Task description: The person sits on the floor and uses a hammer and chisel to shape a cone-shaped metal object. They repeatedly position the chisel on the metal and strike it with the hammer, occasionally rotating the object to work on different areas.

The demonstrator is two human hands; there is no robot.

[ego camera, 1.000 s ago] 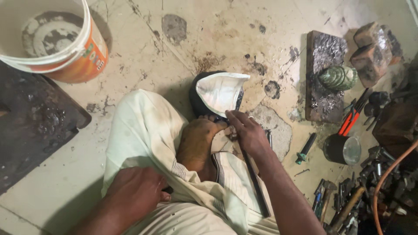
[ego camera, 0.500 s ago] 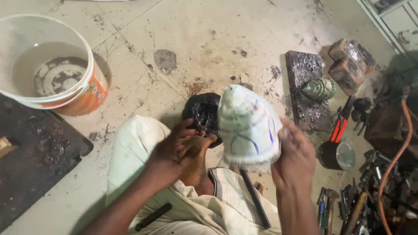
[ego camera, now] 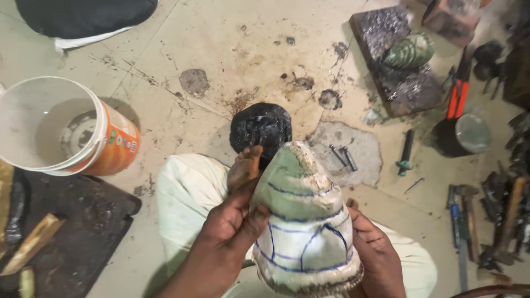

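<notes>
Both of my hands hold up a rounded greenish-white stone piece (ego camera: 305, 221) marked with blue drawn lines. My left hand (ego camera: 229, 221) grips its left side with the thumb across the front. My right hand (ego camera: 371, 248) supports it from the right and below. Just beyond the stone lies a lumpy black block (ego camera: 260, 127) on the floor, with my bare foot (ego camera: 244, 165) against it. My legs in pale cloth (ego camera: 185, 204) are folded beneath.
A white and orange bucket (ego camera: 66, 129) stands at left beside a dark slab (ego camera: 77, 221) with wooden sticks (ego camera: 30, 243). At the right lie a dark stone slab (ego camera: 395, 60) bearing a green carved piece (ego camera: 409, 52), red-handled pliers (ego camera: 457, 96), a small tin (ego camera: 469, 133), chisels (ego camera: 406, 152) and several tools (ego camera: 497, 215).
The stone piece was lifted from my lap up toward the camera. My left hand left my thigh and joined the right on it. The view shifted closer.
</notes>
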